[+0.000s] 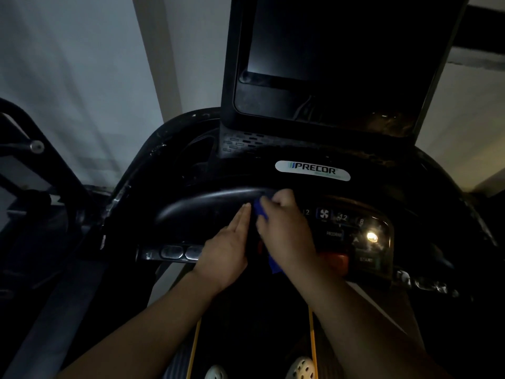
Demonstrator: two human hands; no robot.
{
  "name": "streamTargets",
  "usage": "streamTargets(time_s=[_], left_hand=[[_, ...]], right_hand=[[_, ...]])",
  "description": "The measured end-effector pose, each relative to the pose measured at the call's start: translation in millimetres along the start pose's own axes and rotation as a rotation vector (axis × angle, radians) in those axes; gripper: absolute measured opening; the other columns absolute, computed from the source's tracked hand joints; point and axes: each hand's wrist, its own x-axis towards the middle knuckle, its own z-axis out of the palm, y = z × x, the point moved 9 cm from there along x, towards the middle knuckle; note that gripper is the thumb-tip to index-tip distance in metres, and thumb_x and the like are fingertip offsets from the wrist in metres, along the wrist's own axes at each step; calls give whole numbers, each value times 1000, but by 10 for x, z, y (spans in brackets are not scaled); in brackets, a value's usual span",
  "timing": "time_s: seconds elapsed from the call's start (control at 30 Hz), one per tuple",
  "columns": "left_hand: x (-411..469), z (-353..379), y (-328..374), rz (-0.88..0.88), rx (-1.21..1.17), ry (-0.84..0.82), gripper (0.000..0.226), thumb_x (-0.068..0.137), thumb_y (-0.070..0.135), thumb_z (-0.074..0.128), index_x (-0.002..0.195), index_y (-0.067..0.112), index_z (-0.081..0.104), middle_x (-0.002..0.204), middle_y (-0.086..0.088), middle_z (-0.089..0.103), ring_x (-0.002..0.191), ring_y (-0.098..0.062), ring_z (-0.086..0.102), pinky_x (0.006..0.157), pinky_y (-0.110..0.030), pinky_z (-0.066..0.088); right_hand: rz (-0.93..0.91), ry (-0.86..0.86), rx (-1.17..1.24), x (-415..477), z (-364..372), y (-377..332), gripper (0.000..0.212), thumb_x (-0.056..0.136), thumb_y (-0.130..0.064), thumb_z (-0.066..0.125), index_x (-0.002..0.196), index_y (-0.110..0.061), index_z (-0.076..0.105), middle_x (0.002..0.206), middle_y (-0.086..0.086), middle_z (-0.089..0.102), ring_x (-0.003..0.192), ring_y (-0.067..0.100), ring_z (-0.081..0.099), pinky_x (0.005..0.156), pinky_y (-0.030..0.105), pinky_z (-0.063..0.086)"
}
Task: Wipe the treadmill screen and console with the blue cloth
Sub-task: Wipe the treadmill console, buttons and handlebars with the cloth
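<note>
The treadmill's dark screen (322, 50) stands upright at the top, above the black console (355, 222) with its lit keypad. My right hand (287, 231) holds the blue cloth (261, 213) and presses it onto the console's middle, just below the curved black bar. Blue fabric shows at my fingertips and again under my wrist. My left hand (229, 247) lies flat beside it with straight fingers on the console, touching the cloth's left edge.
A Precor badge (313, 170) sits above the bar. An orange stop button (337, 261) and a start key lie right of my right hand. Metal grip sensors (177, 252) are on the left handlebar. Another machine's frame (32, 160) stands at left. My shoes are on the belt below.
</note>
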Motion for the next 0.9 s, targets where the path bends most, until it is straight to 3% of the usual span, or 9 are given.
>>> streamTargets(time_s=[0.1,0.23,0.33,0.4,0.5,0.57,0.73,0.9], left_hand=[[-7,8,-47,-3,65,-17,88,88,5,48,159,14,-2,168,-2,3,129,-26,52,92,-37,51],[-21,79,-31,15,171,-7,81,95,11,46,157,6,-6,167,-10,-1,139,-25,41,96,-33,49],[-70,169,-98,20,157,-22,84,91,6,47,157,7,-4,167,-12,1,145,-27,31,108,-35,44],[-150,181,-161,45,202,-7,81,88,13,48,158,7,9,165,-13,16,144,-29,34,114,-40,38],[-259,158,-262,93,326,80,60,90,32,40,145,9,46,148,-12,50,128,-30,55,104,-47,46],[-320,176,-364,77,353,92,54,98,40,36,140,12,54,142,-11,56,124,-29,58,103,-48,45],[-415,272,-416,98,427,107,54,103,45,31,143,15,51,142,-10,55,128,-30,52,111,-49,35],[-407,255,-420,105,421,122,52,104,44,32,142,14,51,135,-11,58,122,-32,53,109,-50,36]], right_hand=[[-94,-67,27,-12,156,-189,23,92,-26,53,110,-14,62,111,1,48,90,24,57,76,38,51],[-28,71,32,44,-15,-37,24,90,-16,57,114,-14,63,115,3,58,101,25,58,84,38,51],[-137,-22,-14,-76,135,-196,21,88,-14,57,108,-14,65,112,2,60,103,26,56,83,39,51],[-155,-53,-27,-68,134,-177,21,88,-14,56,106,-15,66,112,1,60,103,24,55,83,38,50],[-93,48,26,69,-54,-91,21,87,-15,58,108,-18,63,109,-2,60,101,20,54,81,33,49],[-103,47,39,52,-45,-135,21,86,-14,59,106,-19,62,109,-3,59,101,19,53,81,33,49],[-203,-107,-57,-269,224,-227,23,85,-12,61,108,-17,64,112,-2,60,102,23,53,83,35,49],[-155,-79,-91,-368,277,-258,19,84,-15,64,102,-16,65,108,-1,58,97,23,54,75,37,52]])
